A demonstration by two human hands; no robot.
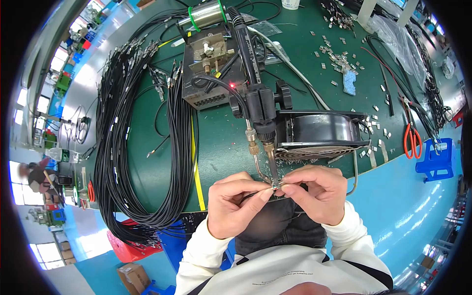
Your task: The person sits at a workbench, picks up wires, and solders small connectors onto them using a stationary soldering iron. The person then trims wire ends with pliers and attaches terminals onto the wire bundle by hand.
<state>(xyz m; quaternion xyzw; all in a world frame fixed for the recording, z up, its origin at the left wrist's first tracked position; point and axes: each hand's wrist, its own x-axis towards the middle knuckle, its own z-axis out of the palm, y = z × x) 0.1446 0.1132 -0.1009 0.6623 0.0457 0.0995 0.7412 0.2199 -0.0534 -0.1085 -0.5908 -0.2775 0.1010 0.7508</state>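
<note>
My left hand (238,204) and my right hand (317,191) meet at the table's front edge, each in a thumb-and-finger pinch. Between their fingertips is a small metal connector (276,186), partly covered by the fingers. Dark cable-like bits show beside the fingers; which hand holds them I cannot tell. Right above the connector, the tip of a soldering iron (271,160) points down, clamped in a black stand (261,105). A thin bent metal feed tube (257,164) ends beside the tip, close to my left fingertips.
Bundled black cables (110,132) cover the table's left side. A metal control box (211,73) with a solder spool (206,15) stands behind. Right of the iron lies a black fan (322,132). Loose metal shells (339,61), a blue sponge (349,82) and orange-handled scissors (412,140) lie farther right.
</note>
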